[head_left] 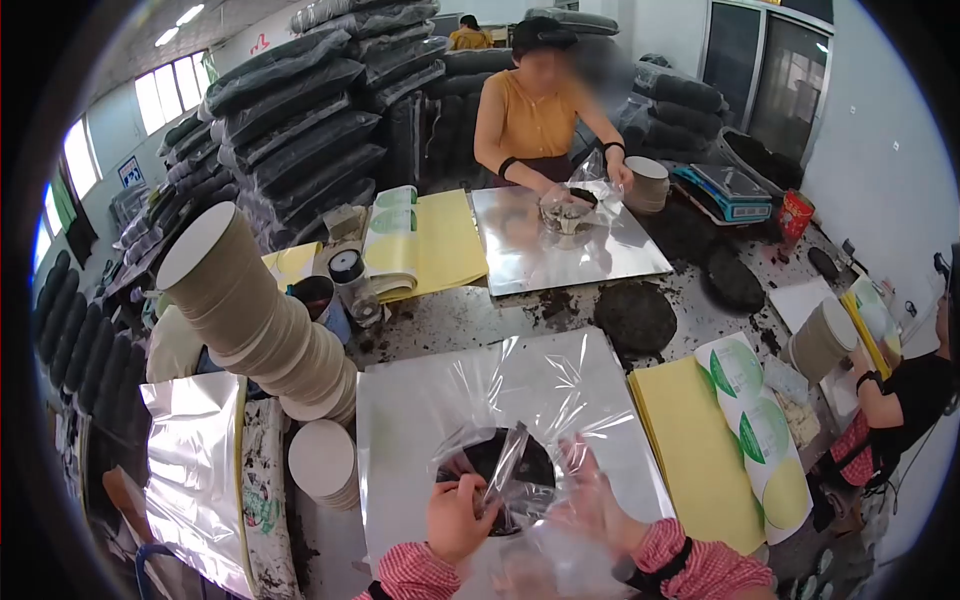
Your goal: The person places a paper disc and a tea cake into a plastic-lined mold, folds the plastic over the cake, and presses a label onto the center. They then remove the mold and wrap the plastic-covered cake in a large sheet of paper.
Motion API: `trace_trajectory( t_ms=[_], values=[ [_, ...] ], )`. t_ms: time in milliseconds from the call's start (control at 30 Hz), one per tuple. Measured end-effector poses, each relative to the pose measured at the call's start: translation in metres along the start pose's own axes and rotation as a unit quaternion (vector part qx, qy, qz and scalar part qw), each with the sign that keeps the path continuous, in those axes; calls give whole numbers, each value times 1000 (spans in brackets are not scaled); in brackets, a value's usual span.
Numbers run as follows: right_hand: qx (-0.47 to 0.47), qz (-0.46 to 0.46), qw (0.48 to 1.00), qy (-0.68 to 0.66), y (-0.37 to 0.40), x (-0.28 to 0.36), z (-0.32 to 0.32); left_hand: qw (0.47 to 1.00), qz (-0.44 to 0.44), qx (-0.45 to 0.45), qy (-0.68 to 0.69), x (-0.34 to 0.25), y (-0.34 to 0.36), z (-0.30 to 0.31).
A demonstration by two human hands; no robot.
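Observation:
A round dark cake (511,462) lies in clear plastic film (515,505) on a shiny metal sheet (420,400) in front of me. My left hand (460,515) is closed at the cake's near left edge, its fingers pinching the film. On the right side, my right hand (592,500) has its fingers stretched out beside the wrapped cake, touching or very near the film; motion blurs it slightly. Both wrists show red checked sleeves with dark bands.
Tall stacks of round pale discs (240,300) stand at left, with a shorter stack (323,460) nearby. Yellow sheets (690,440) and printed labels (755,430) lie at right. Dark cakes (636,318) sit beyond. Across the table, a person (540,120) handles film; another person (900,410) works at right.

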State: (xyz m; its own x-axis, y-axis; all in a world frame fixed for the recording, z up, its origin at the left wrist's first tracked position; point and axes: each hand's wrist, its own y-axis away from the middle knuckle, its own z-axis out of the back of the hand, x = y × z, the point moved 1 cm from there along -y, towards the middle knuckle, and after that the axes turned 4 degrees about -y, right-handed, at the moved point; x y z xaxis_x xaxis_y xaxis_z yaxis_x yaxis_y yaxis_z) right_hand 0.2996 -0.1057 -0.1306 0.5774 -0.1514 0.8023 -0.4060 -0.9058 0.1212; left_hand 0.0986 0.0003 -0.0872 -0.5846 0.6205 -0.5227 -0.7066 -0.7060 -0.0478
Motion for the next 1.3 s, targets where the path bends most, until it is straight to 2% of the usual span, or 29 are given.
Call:
trace_trajectory(
  t_ms=[33, 67, 133, 167, 200, 233, 267, 300, 333, 367, 400, 467, 500, 533, 600, 667, 700, 733, 767, 800, 867, 933, 1000, 1067, 1100, 1167, 1200, 1267, 1300],
  values=[
    [74, 153, 923, 345, -7, 33, -17, 998, -33, -56, 2, -2, -1, -4],
    [73, 253, 909, 324, -11, 39, -44, 991, -70, -116, 1, -3, -5, -6],
    [72, 276, 863, 416, -9, 25, -70, 992, -72, -88, -49, 9, 3, -11],
    [99, 349, 788, 498, -12, 25, -76, 982, -93, -166, -11, 15, 12, -9],
    [101, 355, 787, 494, -14, 27, -75, 962, -118, -245, 26, 22, 13, -4],
    [127, 346, 757, 539, -14, 26, -73, 958, -66, -274, 55, 19, 17, 12],
    [151, 331, 726, 584, -12, 24, -72, 958, -67, -274, 52, 21, 9, 16],
    [161, 304, 700, 626, -14, 18, -76, 945, -64, -244, 207, 23, -6, 17],
    [164, 304, 698, 627, -16, 21, -79, 908, -59, -210, 359, 22, -19, 18],
    [210, 293, 714, 600, -18, 27, -83, 934, -87, -132, 321, 8, -24, 21],
    [255, 280, 728, 571, -21, 31, -84, 970, -172, -133, 111, -5, -30, 23],
    [285, 307, 738, 529, -17, 25, -43, 967, -175, -125, 133, -13, -33, 9],
    [202, 335, 795, 463, -19, 27, -14, 968, -172, -130, 130, -12, -34, 7],
    [117, 353, 842, 391, -22, 28, 2, 974, -134, -123, 132, -10, -34, 4],
    [-5, 263, 913, 312, -43, 53, -30, 981, -88, -102, 140, -12, -30, -2],
    [92, 201, 952, 213, -81, 36, -54, 978, 19, -82, 189, -16, -35, -2],
    [84, 200, 953, 211, -84, 43, -60, 968, 24, -112, 224, -22, -33, 0],
    [189, 129, 941, 248, -82, 58, -80, 969, 22, -110, 220, -21, -35, -2],
    [295, 56, 912, 279, -78, 67, -95, 957, 0, -179, 227, -17, -36, -4],
    [299, 54, 912, 276, -65, 60, -98, 941, -19, -247, 233, -14, -34, -4],
    [328, 305, 759, 473, -27, 36, -90, 940, 39, -262, 215, -16, -38, 4],
    [292, 329, 754, 487, -12, 21, -71, 966, -73, -236, -70, -23, -36, 7],
    [250, 346, 755, 498, -3, 28, -60, 983, -74, -167, -5, -15, -31, -6],
    [240, 91, 819, 512, -17, 49, -64, 990, -48, -90, 97, -28, -25, 9],
    [232, 95, 822, 511, -17, 42, -65, 992, -70, -78, 76, -25, -22, 10],
    [220, 60, 710, 666, -29, 25, -70, 994, -88, -66, 16, -31, -20, 8],
    [214, 70, 711, 666, -24, 26, -70, 993, -93, -56, -41, -31, -17, 6],
    [175, 159, 763, 602, -5, 37, -73, 991, -101, -42, -74, -24, -19, -3],
    [152, 233, 746, 605, -1, 51, -78, 988, -100, -48, -109, -26, -20, -4]
  ],
)
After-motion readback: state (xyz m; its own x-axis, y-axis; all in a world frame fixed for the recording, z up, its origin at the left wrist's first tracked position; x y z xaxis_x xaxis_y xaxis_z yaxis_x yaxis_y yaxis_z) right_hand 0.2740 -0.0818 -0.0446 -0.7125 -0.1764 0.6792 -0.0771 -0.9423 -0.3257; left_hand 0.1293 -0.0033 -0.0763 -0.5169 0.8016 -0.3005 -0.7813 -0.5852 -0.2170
